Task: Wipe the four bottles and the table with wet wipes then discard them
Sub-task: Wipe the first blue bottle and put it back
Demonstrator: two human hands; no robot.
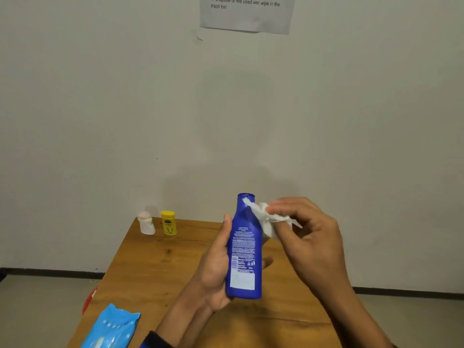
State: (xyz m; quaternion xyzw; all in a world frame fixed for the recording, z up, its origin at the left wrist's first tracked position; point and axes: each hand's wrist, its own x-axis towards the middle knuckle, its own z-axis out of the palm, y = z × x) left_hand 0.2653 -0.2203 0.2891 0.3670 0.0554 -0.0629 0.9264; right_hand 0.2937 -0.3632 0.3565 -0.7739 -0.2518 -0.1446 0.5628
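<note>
My left hand [216, 270] grips a tall blue bottle [244, 249] upright above the wooden table [150, 270], label side toward me. My right hand [311, 237] pinches a crumpled white wet wipe [266, 217] against the bottle's shoulder and neck. A small white bottle [146, 223] and a short yellow bottle [168, 223] stand side by side at the table's far left corner.
A light-blue wet-wipe pack [111, 329] lies at the table's near left edge. Something red [89, 298] shows below the table's left side. A printed instruction sheet [247, 13] hangs on the wall behind the table.
</note>
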